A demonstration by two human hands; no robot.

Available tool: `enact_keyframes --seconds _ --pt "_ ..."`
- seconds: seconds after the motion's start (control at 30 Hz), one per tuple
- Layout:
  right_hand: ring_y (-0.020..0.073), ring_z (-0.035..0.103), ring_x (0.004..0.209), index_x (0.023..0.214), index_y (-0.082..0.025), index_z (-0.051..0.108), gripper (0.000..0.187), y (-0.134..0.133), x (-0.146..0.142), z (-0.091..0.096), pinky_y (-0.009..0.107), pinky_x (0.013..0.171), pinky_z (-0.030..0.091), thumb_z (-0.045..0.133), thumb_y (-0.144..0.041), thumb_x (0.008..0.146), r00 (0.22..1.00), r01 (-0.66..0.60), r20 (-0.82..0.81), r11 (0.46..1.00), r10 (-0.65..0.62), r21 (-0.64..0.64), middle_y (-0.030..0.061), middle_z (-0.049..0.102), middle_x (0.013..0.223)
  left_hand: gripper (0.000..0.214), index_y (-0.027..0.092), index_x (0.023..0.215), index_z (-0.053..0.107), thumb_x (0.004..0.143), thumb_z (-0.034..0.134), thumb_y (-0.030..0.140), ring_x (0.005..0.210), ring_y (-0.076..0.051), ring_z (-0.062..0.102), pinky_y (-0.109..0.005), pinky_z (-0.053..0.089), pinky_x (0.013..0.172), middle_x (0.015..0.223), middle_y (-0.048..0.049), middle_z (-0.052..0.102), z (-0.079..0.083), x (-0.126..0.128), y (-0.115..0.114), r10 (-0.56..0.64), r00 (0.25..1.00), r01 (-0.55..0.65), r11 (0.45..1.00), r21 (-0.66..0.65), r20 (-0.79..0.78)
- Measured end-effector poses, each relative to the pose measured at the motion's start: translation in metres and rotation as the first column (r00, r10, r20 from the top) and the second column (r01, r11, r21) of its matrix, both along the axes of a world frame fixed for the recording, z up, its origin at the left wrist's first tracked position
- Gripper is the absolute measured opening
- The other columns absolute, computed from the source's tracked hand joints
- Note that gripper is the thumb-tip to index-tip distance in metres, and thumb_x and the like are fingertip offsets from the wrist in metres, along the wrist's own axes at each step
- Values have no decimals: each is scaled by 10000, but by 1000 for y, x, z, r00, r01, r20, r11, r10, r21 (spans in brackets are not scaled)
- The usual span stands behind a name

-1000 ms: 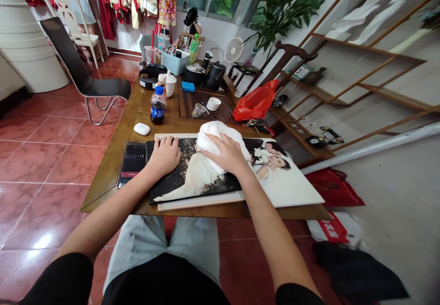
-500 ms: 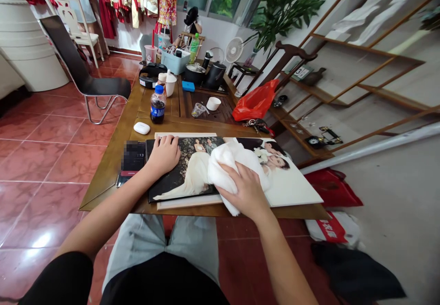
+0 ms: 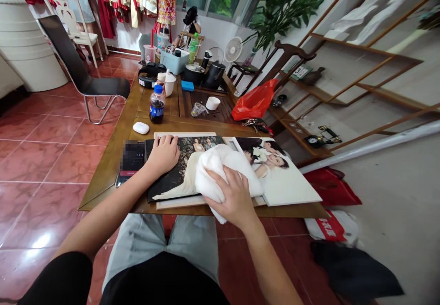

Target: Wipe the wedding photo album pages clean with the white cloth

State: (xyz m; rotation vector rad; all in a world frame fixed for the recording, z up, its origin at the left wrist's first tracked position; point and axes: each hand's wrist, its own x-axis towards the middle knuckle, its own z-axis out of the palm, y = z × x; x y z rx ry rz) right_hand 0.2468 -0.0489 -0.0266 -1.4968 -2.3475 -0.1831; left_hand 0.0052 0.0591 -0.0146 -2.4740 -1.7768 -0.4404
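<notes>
My right hand [image 3: 232, 197] is closed on a bunched white towel [image 3: 220, 163], which rests on a dark wedding photo panel [image 3: 178, 172] and hangs over its near edge. My left hand [image 3: 164, 153] lies flat on the upper left corner of that panel, fingers stretched out. Part of the picture is hidden by the towel. To its right lies a second, paler wedding photo panel [image 3: 288, 181]. A light wooden frame edge [image 3: 182, 203] shows beneath the dark panel.
A phone [image 3: 132, 160] lies at the left, beside a white earbud case [image 3: 140, 127] and a cola bottle [image 3: 157, 105]. Farther back on the table [image 3: 103, 177] stand a blue basket [image 3: 174, 61], pots and cups. A red plastic bag [image 3: 254, 100] and keys sit at the right.
My right hand has moved left with the towel across the dark panel, uncovering more of the gap beside the pale panel. My left hand stays in place.
</notes>
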Motion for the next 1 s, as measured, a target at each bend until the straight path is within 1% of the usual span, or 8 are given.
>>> enact_keyframes --seconds 0.13,0.27,0.43,0.6,0.7,0.83,1.0 --pt "389 491 1281 1449 -280 589 630 2 -9 3 563 1067 361 598 -572 891 1000 -9 13 1000 9 -14 173 545 1382 446 119 1422 548 1035 361 239 1306 -314 550 -505 347 1185 1403 -172 609 1 0 0 -3 1000 3 1000 -8 -20" --pt "371 497 1285 1479 -302 553 618 16 -13 10 542 1058 368 575 -573 924 1000 14 13 997 -13 -74 159 544 1403 452 97 1417 552 1034 358 241 1291 -326 555 -503 359 1171 1398 -173 611 2 0 0 -3 999 3 1000 -6 -32" --pt "358 481 1308 1501 -344 517 617 51 -19 17 530 1074 367 537 -616 948 999 35 -3 990 -36 -134 134 548 1425 449 93 1412 554 1031 366 237 1288 -323 559 -502 370 1159 1392 -178 617 3 0 0 -8 1000 8 1000 -13 -18" --pt "368 503 1264 1493 -342 529 634 90 -28 21 548 1064 380 541 -649 938 997 70 -19 986 -74 -151 137 555 1416 438 107 1407 558 1031 369 230 1300 -316 552 -486 366 1157 1388 -174 621 2 -1 0 -11 1000 11 1000 -9 -19" --pt "374 499 1258 1491 -348 526 624 106 -32 21 557 1054 382 531 -642 940 997 71 -25 987 -75 -145 136 555 1410 428 119 1398 563 1034 366 231 1291 -313 554 -487 365 1153 1374 -175 626 2 -1 0 -11 1000 11 1000 -5 -14" --pt "377 489 1267 1499 -356 508 622 117 -37 21 554 1042 392 520 -635 943 997 72 -27 986 -76 -149 131 552 1404 424 113 1384 572 1036 360 229 1257 -323 567 -497 381 1129 1361 -180 628 2 0 -1 -9 1000 8 1000 -8 -20" --pt "379 481 1289 1506 -356 505 640 120 -43 21 564 1062 379 503 -668 947 995 92 -31 982 -99 -164 135 541 1428 434 92 1384 571 1033 354 227 1262 -332 561 -503 378 1133 1364 -189 621 3 0 -1 -18 999 17 1000 -11 -27"
